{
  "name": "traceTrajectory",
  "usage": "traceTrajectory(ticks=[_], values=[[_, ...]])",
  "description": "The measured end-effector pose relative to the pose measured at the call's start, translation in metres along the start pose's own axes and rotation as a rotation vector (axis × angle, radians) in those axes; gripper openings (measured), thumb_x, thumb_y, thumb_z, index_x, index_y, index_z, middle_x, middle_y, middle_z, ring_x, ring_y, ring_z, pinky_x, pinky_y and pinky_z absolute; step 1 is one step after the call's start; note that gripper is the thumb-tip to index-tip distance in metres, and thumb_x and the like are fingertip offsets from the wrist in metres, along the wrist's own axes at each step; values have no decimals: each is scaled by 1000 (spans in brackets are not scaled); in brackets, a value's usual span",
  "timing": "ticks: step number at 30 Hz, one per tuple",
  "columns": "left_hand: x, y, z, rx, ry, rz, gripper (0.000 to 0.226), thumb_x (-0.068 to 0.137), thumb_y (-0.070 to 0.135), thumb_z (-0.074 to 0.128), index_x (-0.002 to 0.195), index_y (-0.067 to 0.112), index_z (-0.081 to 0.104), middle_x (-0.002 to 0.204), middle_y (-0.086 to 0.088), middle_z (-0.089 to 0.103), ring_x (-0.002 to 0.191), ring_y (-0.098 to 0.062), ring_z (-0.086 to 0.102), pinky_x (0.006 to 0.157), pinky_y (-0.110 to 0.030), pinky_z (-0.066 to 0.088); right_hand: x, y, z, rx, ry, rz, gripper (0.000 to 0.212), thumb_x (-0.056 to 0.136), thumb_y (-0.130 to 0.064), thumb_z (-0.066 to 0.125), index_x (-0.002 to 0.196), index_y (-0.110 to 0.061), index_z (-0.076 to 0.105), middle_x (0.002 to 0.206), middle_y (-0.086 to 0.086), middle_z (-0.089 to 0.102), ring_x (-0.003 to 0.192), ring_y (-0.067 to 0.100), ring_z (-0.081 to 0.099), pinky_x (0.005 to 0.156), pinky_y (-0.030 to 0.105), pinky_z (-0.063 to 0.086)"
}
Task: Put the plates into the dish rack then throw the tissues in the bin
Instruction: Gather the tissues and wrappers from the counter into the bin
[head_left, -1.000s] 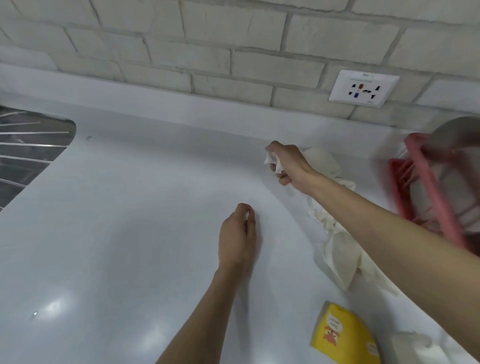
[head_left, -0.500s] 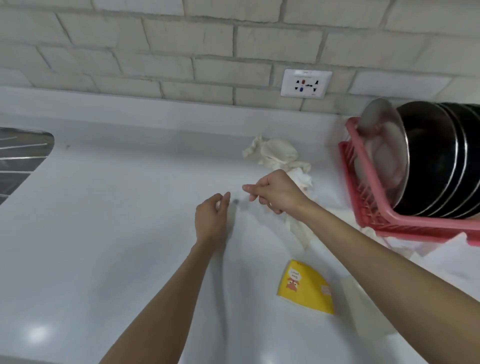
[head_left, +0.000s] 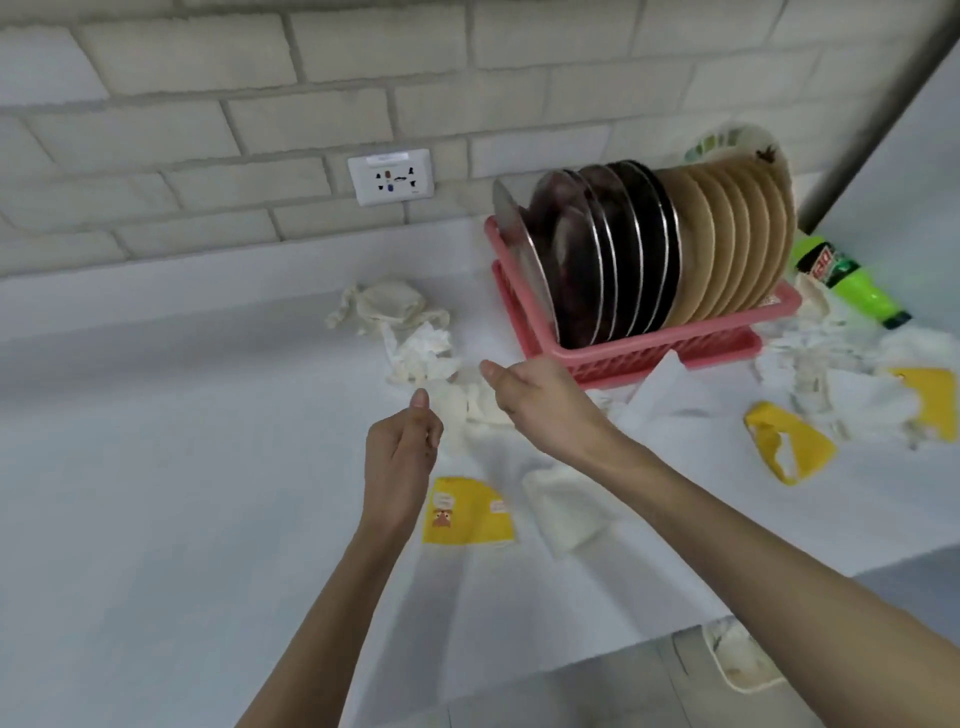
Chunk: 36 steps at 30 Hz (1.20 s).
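The steel and tan plates (head_left: 649, 249) stand upright in the pink plastic dish rack (head_left: 675, 343) at the far right of the white desk (head_left: 156, 467). Both the left hand (head_left: 402, 457) and right hand (head_left: 545, 405) hover loosely curled beside the crumpled white tissues (head_left: 415, 353); whether their fingers pinch anything, I cannot tell. Gathering the scattered pieces into one bundle should spare trips to the bin (head_left: 743, 660) at the near right.

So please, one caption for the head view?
Both hands reach toward crumpled tissues beside the pink dish rack full of plates.
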<state>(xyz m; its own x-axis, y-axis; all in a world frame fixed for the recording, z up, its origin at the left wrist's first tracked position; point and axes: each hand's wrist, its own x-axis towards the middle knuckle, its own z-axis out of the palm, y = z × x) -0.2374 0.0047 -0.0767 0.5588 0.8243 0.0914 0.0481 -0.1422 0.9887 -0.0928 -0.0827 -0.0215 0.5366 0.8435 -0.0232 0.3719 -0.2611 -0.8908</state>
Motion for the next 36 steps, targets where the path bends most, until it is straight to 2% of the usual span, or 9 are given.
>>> traceTrajectory(ticks=[4,8,13,17,20,23,28,34,36], values=[[-13,28,62,11,-181,85,49,101,41,42,58,18,42,53,-1,32,52,-14,27,48,-22,26,-47,21,-63,9,133,-12,56,101,-33,51,51,-18,30,46,-10,23,42,7,22,44,15,23],[-32,51,134,38,-352,168,53,101,40,46,55,16,35,49,9,34,49,-6,30,49,-19,26,-102,49,-125,-17,233,47,58,97,-26,59,52,-18,22,48,-9,17,45,8,18,46,20,20],[-68,67,225,61,-576,195,63,100,38,56,54,3,30,52,0,23,51,-12,25,62,-23,33,-173,92,-188,-19,358,193,57,94,-23,63,52,-13,26,48,-8,15,45,10,17,44,20,17],[-100,73,293,88,-773,219,62,99,36,59,53,8,28,53,-3,22,50,-13,21,52,-25,22,-225,124,-236,-34,468,275,58,93,-24,63,53,-15,23,50,-7,14,46,11,15,46,21,16],[-123,77,339,149,-885,219,65,97,42,60,53,7,27,56,-11,20,52,-15,20,56,-29,22,-262,148,-267,-13,495,321,57,94,-25,62,53,-14,24,51,-3,15,47,11,14,47,22,16],[-146,75,381,212,-975,214,63,94,48,59,52,19,23,51,6,17,51,-13,27,66,-32,32,-298,176,-292,43,520,370,57,93,-23,63,52,-15,25,48,-8,17,44,9,16,45,19,18],[-181,55,435,320,-1075,248,63,95,45,58,49,15,27,44,7,23,44,-12,27,53,-35,28,-345,229,-316,91,508,480,59,93,-25,63,48,-19,26,44,-8,21,41,9,20,42,19,22],[-216,33,479,431,-1132,210,57,96,39,59,54,23,24,48,8,24,47,-8,27,49,-21,22,-374,280,-333,39,454,608,63,92,-22,62,37,-19,32,41,-9,24,39,9,25,41,16,25],[-224,21,491,421,-1147,142,55,97,36,59,54,26,26,49,8,26,48,-8,28,50,-23,23,-379,296,-335,42,443,654,60,93,-22,62,38,-20,36,41,-10,27,39,8,28,44,16,28]])
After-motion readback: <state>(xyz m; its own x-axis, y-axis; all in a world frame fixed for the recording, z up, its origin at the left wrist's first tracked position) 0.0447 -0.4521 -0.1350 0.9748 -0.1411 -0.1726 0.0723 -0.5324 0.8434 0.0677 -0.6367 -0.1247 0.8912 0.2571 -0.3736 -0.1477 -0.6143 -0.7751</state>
